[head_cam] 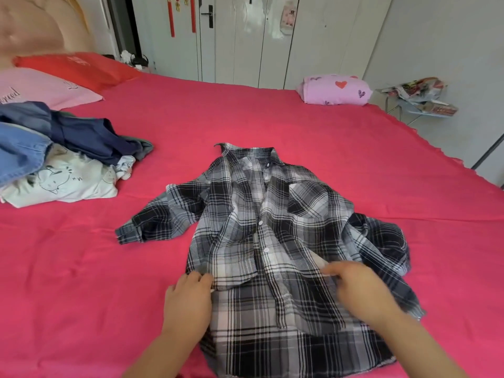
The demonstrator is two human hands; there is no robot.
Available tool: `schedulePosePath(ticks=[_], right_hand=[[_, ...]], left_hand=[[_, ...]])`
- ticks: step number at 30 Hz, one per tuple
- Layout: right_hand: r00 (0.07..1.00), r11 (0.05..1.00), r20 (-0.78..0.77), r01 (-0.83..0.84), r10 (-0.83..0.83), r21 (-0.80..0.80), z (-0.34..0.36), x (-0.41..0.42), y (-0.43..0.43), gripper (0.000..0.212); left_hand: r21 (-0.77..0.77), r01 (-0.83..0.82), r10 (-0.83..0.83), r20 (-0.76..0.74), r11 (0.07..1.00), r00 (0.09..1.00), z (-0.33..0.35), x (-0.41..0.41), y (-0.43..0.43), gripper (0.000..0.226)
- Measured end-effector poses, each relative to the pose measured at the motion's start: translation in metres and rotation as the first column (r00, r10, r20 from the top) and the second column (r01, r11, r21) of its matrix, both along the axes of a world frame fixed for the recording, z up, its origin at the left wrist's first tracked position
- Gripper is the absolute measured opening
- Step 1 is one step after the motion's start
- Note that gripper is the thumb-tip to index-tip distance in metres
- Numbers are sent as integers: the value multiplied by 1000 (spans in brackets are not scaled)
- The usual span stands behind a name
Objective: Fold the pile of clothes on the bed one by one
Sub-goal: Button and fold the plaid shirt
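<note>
So, plaid shirt [272,227] spread mid-frame on the bed [191,118], left hand [188,293] and right hand [357,287] each pinching its front, clothes pile [54,159] at left

A white wardrobe [272,36] lines the far wall. Red tassel ornaments [171,15] hang just left of it. Further left lie a red pillow [79,68] and a pink pillow [41,88]. Right of the wardrobe, a small stand [420,111] carries plastic bags [414,90].
</note>
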State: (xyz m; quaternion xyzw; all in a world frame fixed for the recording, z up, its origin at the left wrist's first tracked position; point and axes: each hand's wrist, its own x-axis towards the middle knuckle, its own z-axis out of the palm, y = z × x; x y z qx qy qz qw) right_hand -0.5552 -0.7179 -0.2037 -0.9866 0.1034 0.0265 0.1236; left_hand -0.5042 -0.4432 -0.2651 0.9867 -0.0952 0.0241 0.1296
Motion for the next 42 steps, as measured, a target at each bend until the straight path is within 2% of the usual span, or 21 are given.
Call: schedulePosePath(ticks=[2,4,6,8,10,12,14,18,20,24,25,26,27,29,30,31,33,35,37,40,42], right_hand=[[996,986,4,-94,95,139,-2,20,39,41],[987,952,-59,-129,151,279,-5,40,76,36],[979,903,-168,-32,115,428,-8,57,102,49],[973,835,-226,93,39,542,-12,69,116,59],[974,702,-210,211,-89,680,-19,76,123,52],[955,494,-238,294,-175,818,-22,82,127,50],[940,389,-271,333,-205,859,-21,85,126,54],[905,364,-377,425,-196,829,-19,80,122,58],[883,306,-449,469,-139,828,-24,76,126,49],[904,-17,-413,414,-110,910,-17,74,130,8],[918,-45,-371,368,-141,929,-12,73,128,7],[929,9,-316,324,-191,946,-7,72,124,11],[936,121,-251,287,-247,950,-2,71,119,16],[941,329,-136,241,-311,913,6,67,105,23],[942,377,-125,242,-310,894,8,65,98,22],[940,392,-144,263,-308,882,11,61,91,17],[932,411,-209,322,-296,853,12,52,79,4],[932,456,-238,343,-274,821,9,44,68,8],[931,492,-239,351,-277,797,5,38,58,14],[924,422,-267,365,-273,830,7,30,43,20],[926,387,-273,359,-259,849,14,20,32,16]], left_hand=[[-120,4,-5,-5,993,1000,-1,4,9,23],[-340,0,4,11,941,1000,1,8,15,16],[-502,2,26,48,865,999,6,12,17,21],[-550,41,1,75,834,997,13,16,17,27],[-561,86,-26,115,823,993,17,19,15,36],[-579,103,-32,131,809,991,19,22,14,42],[-604,107,-21,148,790,989,20,21,12,44],[-682,68,30,130,728,991,17,19,12,36],[-714,43,41,100,699,994,17,19,12,35],[-674,87,14,142,733,990,19,18,15,34],[-651,117,-5,172,750,985,20,18,16,29],[-622,149,-32,195,768,980,20,17,18,20],[-587,181,-80,194,789,978,21,16,20,13],[-470,251,-232,100,846,968,24,12,21,26],[-386,277,-291,21,880,956,22,10,21,37],[-286,294,-319,-46,912,947,21,6,20,45],[-142,293,-305,-69,945,950,19,0,19,50],[-146,262,-263,13,954,965,12,-3,21,55],[-182,311,-298,96,933,950,5,-3,24,60],[-163,340,-295,249,926,923,7,-5,28,52],[-155,267,-217,278,951,936,10,-4,34,38]])
